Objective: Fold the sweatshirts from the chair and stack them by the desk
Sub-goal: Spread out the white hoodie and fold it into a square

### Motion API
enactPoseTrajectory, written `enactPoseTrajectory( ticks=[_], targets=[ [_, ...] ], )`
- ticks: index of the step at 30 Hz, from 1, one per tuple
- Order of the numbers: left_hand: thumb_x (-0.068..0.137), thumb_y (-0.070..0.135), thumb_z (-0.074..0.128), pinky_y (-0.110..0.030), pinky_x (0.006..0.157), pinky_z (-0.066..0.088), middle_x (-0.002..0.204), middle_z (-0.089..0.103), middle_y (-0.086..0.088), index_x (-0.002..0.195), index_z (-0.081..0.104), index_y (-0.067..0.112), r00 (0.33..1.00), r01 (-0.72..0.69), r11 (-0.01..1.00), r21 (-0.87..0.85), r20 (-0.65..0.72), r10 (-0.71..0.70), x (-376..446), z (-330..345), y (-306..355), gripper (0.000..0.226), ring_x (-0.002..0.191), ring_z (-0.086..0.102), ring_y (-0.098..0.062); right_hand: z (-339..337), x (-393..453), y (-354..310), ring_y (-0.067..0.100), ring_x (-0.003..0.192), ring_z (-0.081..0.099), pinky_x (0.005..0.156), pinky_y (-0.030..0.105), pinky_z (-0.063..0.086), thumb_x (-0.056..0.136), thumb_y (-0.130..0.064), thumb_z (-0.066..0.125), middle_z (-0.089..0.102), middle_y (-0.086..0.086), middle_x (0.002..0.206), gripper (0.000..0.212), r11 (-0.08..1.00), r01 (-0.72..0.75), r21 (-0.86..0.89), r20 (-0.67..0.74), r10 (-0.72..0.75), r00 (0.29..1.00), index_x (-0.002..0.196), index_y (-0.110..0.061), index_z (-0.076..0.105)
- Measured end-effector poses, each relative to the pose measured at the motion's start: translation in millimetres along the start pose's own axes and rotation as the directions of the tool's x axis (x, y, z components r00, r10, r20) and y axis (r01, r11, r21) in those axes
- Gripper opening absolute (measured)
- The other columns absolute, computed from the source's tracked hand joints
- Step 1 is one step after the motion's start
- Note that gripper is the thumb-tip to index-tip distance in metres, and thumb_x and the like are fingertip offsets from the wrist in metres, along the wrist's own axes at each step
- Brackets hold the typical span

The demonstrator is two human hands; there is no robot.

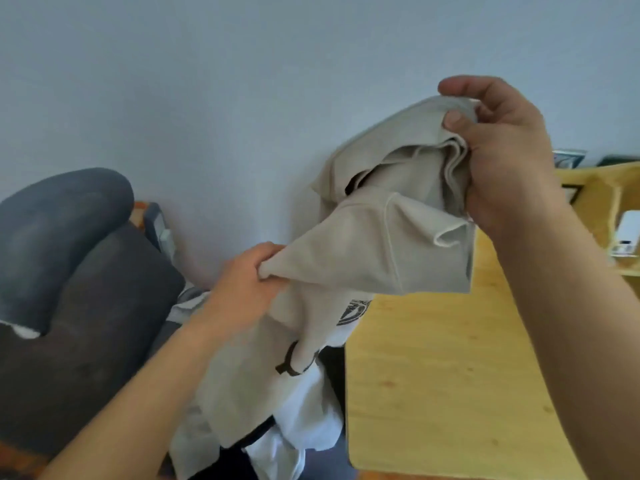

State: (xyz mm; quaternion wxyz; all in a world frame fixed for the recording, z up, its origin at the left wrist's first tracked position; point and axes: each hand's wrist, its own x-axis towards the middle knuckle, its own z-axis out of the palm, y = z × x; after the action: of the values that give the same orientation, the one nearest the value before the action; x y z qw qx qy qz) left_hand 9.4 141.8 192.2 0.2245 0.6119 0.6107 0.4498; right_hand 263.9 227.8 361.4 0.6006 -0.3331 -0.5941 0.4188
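Early stage imo. Desk [450,375] on the right: bare wood, no stack on it or beside it that I can see. Dark chair [69,289] on the left. Beige sweatshirt [363,258] is held up in the air between them, bunched, unfolded. More pale clothes [304,438] hang below it, w/ details unclear. Right hand [502,157] clamps a wad of fabric up high; left hand [242,285] pinches a corner lower down. Folding and stacking are left.

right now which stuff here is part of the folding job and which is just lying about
Part of the job:
- beige sweatshirt, held up by the left hand and right hand
- white garment underneath
- wooden desk
- dark chair

Just lying about:
- small white item in the desk shelf
- boxes behind the desk
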Motion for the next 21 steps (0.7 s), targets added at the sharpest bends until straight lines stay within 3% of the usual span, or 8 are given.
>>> enactPoseTrajectory(
  ticks=[2, 4, 10, 13, 15, 17, 19, 21],
  targets=[
    [0.088, 0.021, 0.066, -0.037, 0.064, 0.039, 0.069, 0.056, 0.002, 0.073, 0.054, 0.018, 0.994, -0.015, 0.999, 0.045, -0.106, 0.020, 21, -8, 45, 0.019, 0.068, 0.050, -0.013, -37, 15, -22, 0.014, 0.073, 0.065, 0.068, 0.027, 0.054, 0.094, 0.007, 0.051, 0.068, 0.008, 0.092, 0.029, 0.997, -0.009, 0.070, -0.037, 0.012, 0.999, 0.105, -0.014, 0.068],
    [0.092, 0.015, 0.063, -0.030, 0.059, 0.033, 0.067, 0.051, -0.005, 0.071, 0.050, 0.012, 0.970, -0.046, 0.987, 0.152, -0.228, 0.081, 40, -15, 106, 0.025, 0.064, 0.045, -0.013, -77, 32, -48, 0.014, 0.074, 0.067, 0.071, 0.028, 0.056, 0.094, 0.008, 0.050, 0.068, 0.010, 0.095, 0.028, 0.992, -0.001, 0.130, -0.051, 0.008, 0.999, 0.107, -0.010, 0.067],
    [0.089, 0.025, 0.058, -0.036, 0.065, 0.039, 0.069, 0.052, 0.002, 0.067, 0.044, 0.018, 0.871, -0.127, 0.865, 0.485, -0.363, 0.331, 109, -42, 298, 0.027, 0.078, 0.054, -0.031, -162, 98, -169, 0.021, 0.083, 0.073, 0.082, 0.036, 0.061, 0.091, 0.012, 0.053, 0.070, 0.016, 0.102, 0.031, 0.960, 0.142, 0.240, -0.116, -0.117, 0.986, 0.117, 0.001, 0.064],
    [0.089, 0.017, 0.052, -0.032, 0.066, 0.031, 0.082, 0.054, -0.003, 0.073, 0.046, 0.017, 0.781, -0.152, 0.851, 0.503, -0.467, 0.415, 135, -56, 387, 0.016, 0.086, 0.050, -0.029, -189, 123, -239, 0.023, 0.090, 0.073, 0.081, 0.035, 0.061, 0.088, 0.010, 0.053, 0.069, 0.016, 0.108, 0.032, 0.923, 0.299, 0.241, -0.155, -0.268, 0.951, 0.113, -0.005, 0.067],
    [0.090, 0.014, 0.052, -0.032, 0.061, 0.027, 0.082, 0.051, -0.002, 0.072, 0.042, 0.021, 0.731, -0.216, 0.859, 0.464, -0.506, 0.457, 141, -55, 439, 0.022, 0.084, 0.047, -0.024, -208, 133, -277, 0.017, 0.074, 0.068, 0.070, 0.029, 0.059, 0.084, 0.009, 0.049, 0.068, 0.007, 0.091, 0.029, 0.887, 0.384, 0.257, -0.168, -0.350, 0.922, 0.094, -0.009, 0.068],
    [0.091, 0.017, 0.058, -0.028, 0.054, 0.028, 0.079, 0.047, 0.003, 0.071, 0.040, 0.024, 0.727, -0.315, 0.847, 0.428, -0.465, 0.505, 142, -47, 474, 0.027, 0.081, 0.044, -0.019, -229, 141, -303, 0.014, 0.054, 0.040, 0.054, 0.026, 0.037, 0.082, 0.008, 0.042, 0.043, -0.003, 0.063, 0.031, 0.870, 0.414, 0.269, -0.162, -0.382, 0.910, 0.064, -0.017, 0.046],
    [0.090, 0.023, 0.065, -0.019, 0.052, 0.030, 0.077, 0.046, 0.008, 0.077, 0.045, 0.023, 0.740, -0.401, 0.805, 0.436, -0.363, 0.566, 137, -30, 492, 0.024, 0.076, 0.043, -0.015, -254, 146, -315, 0.016, 0.054, 0.026, 0.052, 0.028, 0.027, 0.085, 0.004, 0.040, 0.027, -0.003, 0.062, 0.035, 0.871, 0.418, 0.259, -0.212, -0.371, 0.904, 0.062, -0.018, 0.026],
    [0.089, 0.031, 0.073, -0.014, 0.053, 0.032, 0.079, 0.050, 0.008, 0.085, 0.052, 0.019, 0.749, -0.467, 0.772, 0.430, -0.272, 0.604, 131, -11, 498, 0.025, 0.072, 0.045, -0.010, -279, 146, -319, 0.017, 0.058, 0.050, 0.053, 0.026, 0.049, 0.082, 0.004, 0.044, 0.055, 0.001, 0.075, 0.023, 0.912, 0.375, 0.165, -0.305, -0.314, 0.899, 0.068, -0.011, 0.054]
  ],
)
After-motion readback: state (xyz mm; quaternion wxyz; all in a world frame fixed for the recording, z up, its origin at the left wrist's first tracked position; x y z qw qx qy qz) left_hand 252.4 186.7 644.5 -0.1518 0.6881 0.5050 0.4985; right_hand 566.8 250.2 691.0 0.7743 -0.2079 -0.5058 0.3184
